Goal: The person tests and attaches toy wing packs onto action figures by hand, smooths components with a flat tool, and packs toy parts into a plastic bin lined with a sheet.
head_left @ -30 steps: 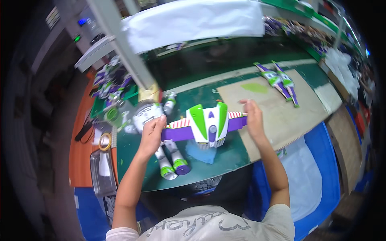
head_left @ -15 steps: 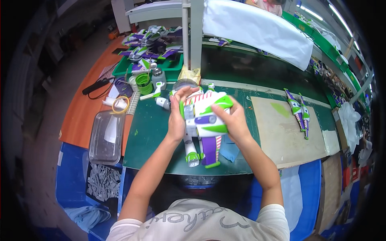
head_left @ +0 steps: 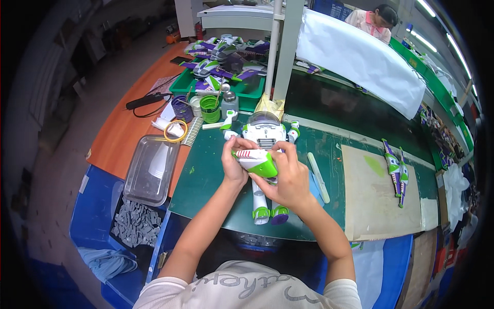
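Observation:
Both of my hands hold a white and green toy backpack piece (head_left: 259,165) with red stripes, tilted above the green tabletop. My left hand (head_left: 234,164) is curled round its left side. My right hand (head_left: 288,175) grips the right side, thumb underneath and fingers over the top. Beneath it a white toy space figure (head_left: 253,135) lies with its legs toward me and its arms spread. A recess with ribbed detail shows in its torso, and a clear dome covers the head end. My hands and the piece hide its middle.
Paint jars, including a green one (head_left: 210,109), stand back left beside a green tray (head_left: 252,88) heaped with winged toy parts. A clear plastic box (head_left: 135,180) sits left. Right of my hands lie a pale stick (head_left: 319,177) and a board (head_left: 381,206) bearing two winged pieces (head_left: 395,172).
The backpack piece has been turned from broad face up to a tilted, end-on pose, and its purple wing no longer shows. More of the figure's torso is uncovered. The view has shifted.

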A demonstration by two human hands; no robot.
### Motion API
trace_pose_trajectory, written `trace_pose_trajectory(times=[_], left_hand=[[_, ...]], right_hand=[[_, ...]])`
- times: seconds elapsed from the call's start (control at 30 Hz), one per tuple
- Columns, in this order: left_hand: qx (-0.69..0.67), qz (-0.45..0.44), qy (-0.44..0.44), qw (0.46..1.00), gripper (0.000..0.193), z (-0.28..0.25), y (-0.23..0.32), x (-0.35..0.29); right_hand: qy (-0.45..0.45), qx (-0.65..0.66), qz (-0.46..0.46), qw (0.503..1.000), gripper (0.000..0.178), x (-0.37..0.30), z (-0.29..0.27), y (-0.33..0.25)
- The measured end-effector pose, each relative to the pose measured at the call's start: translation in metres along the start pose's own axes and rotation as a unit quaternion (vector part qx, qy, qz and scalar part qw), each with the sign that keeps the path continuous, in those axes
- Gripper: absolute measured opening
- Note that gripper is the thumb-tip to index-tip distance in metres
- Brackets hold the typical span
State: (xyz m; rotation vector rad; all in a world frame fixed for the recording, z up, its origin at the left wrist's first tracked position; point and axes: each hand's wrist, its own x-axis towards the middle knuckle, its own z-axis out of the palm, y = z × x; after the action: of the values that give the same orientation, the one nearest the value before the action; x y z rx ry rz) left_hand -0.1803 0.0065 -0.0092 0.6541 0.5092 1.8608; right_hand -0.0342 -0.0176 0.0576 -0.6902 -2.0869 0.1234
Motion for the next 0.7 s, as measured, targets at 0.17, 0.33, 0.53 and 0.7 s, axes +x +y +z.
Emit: trace_pose_trajectory(times=[0.17, 0.33, 0.53, 0.7], left_hand=[[-0.048, -0.046, 0.111, 0.992, 0.036, -0.012, -0.019, -0.013], [0.017, 0.061, 0.224, 0.972, 0.027, -0.008, -0.054, -0.013], [0.06, 0.018, 0.268, 0.961, 0.028, -0.032, -0.051, 0.002], [-0.013, -0.081, 0.142, 0.987, 0.046, -0.057, -0.058, 0.044]], right_hand=[[-0.001, -0.07, 0.015, 0.997, 0.06, 0.001, 0.011, 0.015], [-0.017, -0.007, 0.052, 0.998, 0.058, 0.023, 0.054, 0.076], [-0.069, -0.028, 0.021, 0.997, 0.042, 0.046, 0.07, 0.106], [-0.089, -0.056, 0.046, 0.993, 0.037, 0.046, 0.082, 0.095]])
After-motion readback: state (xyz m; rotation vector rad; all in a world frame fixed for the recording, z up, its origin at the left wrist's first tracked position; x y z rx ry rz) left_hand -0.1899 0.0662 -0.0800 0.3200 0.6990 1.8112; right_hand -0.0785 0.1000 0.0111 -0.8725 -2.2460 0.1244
